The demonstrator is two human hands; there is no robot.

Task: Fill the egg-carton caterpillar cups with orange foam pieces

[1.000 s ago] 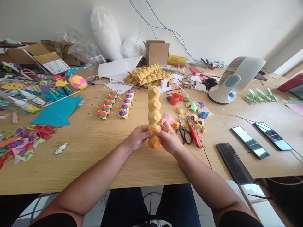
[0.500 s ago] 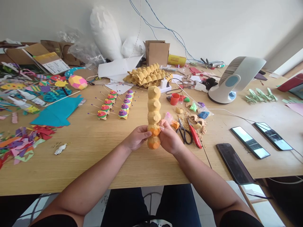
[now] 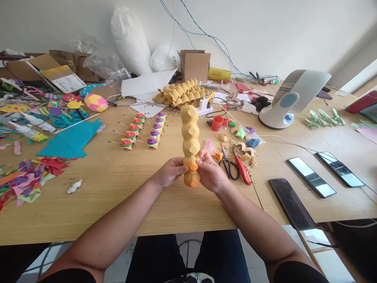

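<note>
Between my two hands stands a yellow egg carton strip (image 3: 190, 131), a row of several rounded cups held lengthwise away from me over the table. Its two nearest cups carry orange clay (image 3: 192, 166) on their tops. My left hand (image 3: 171, 171) is closed on the strip's left edge, thumb beside the second cup. On the right edge, my right hand (image 3: 212, 171) pinches the same cup, its thumb against the orange clay. To the right lie black-handled scissors (image 3: 230, 167), a red utility knife (image 3: 242, 169) and a lump of orange clay (image 3: 218, 155).
Two painted egg carton caterpillars (image 3: 129, 135) with pins stand left of the strip. Egg trays (image 3: 181, 94) are stacked behind. A white fan (image 3: 290, 100) and several phones (image 3: 291, 204) are on the right. Paper scraps (image 3: 29, 179) and a turquoise paper piece (image 3: 70, 135) lie left.
The egg carton strip's far end has tilted slightly to the left and its cup tops face me more. Both hands keep their hold in nearly the same place.
</note>
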